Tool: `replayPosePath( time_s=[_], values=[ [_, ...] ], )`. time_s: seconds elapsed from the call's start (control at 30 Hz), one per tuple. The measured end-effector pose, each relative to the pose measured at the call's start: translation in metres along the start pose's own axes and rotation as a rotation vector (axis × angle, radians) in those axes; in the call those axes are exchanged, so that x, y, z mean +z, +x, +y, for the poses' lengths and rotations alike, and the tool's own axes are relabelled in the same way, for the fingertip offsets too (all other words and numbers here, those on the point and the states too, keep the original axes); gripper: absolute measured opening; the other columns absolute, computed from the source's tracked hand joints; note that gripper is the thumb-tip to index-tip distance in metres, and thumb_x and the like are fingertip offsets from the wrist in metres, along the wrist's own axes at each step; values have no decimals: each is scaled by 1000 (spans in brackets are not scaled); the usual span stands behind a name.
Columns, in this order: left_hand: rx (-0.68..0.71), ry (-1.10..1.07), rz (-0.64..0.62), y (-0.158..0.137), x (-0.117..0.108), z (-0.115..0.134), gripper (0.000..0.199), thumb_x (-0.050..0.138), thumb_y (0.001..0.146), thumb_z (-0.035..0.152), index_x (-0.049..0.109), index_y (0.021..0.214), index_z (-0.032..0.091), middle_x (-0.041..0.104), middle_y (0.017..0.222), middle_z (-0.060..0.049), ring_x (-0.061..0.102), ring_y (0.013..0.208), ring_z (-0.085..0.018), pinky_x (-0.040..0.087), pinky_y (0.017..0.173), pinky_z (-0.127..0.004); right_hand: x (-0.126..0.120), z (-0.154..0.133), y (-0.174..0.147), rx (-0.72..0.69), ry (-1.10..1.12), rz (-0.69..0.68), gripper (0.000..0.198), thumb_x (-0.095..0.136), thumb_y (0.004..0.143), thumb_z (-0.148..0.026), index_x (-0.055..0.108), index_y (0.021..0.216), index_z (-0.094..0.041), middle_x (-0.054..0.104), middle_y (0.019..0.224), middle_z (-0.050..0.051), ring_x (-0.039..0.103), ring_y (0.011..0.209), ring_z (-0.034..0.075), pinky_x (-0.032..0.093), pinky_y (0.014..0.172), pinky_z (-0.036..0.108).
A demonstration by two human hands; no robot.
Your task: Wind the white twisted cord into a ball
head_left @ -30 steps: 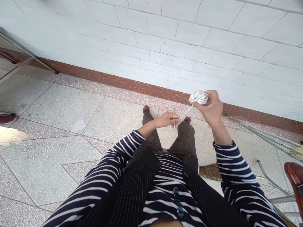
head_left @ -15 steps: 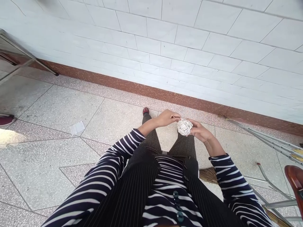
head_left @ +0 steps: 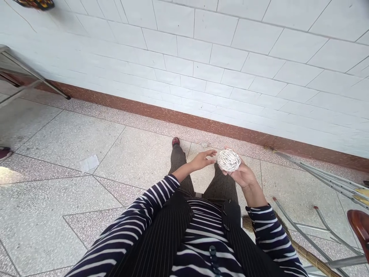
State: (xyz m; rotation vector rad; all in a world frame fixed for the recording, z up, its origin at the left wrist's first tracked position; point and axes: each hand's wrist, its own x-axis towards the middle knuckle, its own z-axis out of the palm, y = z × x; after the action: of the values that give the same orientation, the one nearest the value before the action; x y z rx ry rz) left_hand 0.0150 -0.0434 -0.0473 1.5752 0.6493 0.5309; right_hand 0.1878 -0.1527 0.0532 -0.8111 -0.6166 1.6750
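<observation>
A ball of white cord (head_left: 228, 160) with fine dark streaks is held out in front of my body, a coiled face turned up toward me. My right hand (head_left: 243, 175) grips it from the right and below, the fingers partly hidden behind it. Just left of the ball is my left hand (head_left: 201, 159), its thumb and fingers curved and apart with a gap between them. The left fingertips are close to the ball's edge; whether a thin strand runs to them I cannot make out.
A small pale speckled thing (head_left: 204, 144) shows near the wall's base. A white paper (head_left: 89, 163) lies on the floor at left. A metal-legged frame (head_left: 37, 73) stands far left. At right are metal crutches (head_left: 314, 169), a broom (head_left: 308, 254) and chair parts (head_left: 357, 227).
My left hand has drawn away from the ball and its fingers have parted. My right hand has turned the ball, so its coiled face shows. The view has shifted slightly.
</observation>
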Motion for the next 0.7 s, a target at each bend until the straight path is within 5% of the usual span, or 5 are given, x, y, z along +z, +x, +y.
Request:
replayPosePath(
  time_s=[0.13,0.23,0.43,0.57,0.7],
  values=[
    [20,8,-1,9,12,-1,46,67,87,38,66,127,16,68,124,-11,61,114,-25,49,91,-33,6,-1,-2,26,45,13,69,79,59,-23,63,126,-30,70,106,3,65,74,18,52,56,27],
    [8,78,-5,13,7,4,33,59,92,41,74,103,14,74,100,-6,64,96,-21,48,85,-30,8,-3,-9,-10,53,77,68,81,57,-29,63,123,-32,70,107,4,66,80,21,50,56,28],
    [-7,402,141,7,-49,4,36,48,97,39,67,79,15,62,71,0,54,71,-15,40,71,-24,-5,-31,-35,-230,-78,321,59,78,60,-48,65,117,-37,65,124,6,62,104,29,54,72,40],
    [-124,524,241,3,-85,-8,31,47,96,32,64,76,16,62,70,-1,53,72,-16,40,72,-24,-8,-55,-54,-434,-158,373,57,72,63,-61,63,117,-47,59,136,0,58,112,30,54,73,44],
    [-188,580,272,10,-96,-15,30,45,97,31,68,83,17,69,81,-3,59,80,-18,43,78,-25,3,-65,-66,-463,-218,402,54,69,63,-65,62,114,-50,57,138,-1,56,115,32,55,76,47]
  ],
)
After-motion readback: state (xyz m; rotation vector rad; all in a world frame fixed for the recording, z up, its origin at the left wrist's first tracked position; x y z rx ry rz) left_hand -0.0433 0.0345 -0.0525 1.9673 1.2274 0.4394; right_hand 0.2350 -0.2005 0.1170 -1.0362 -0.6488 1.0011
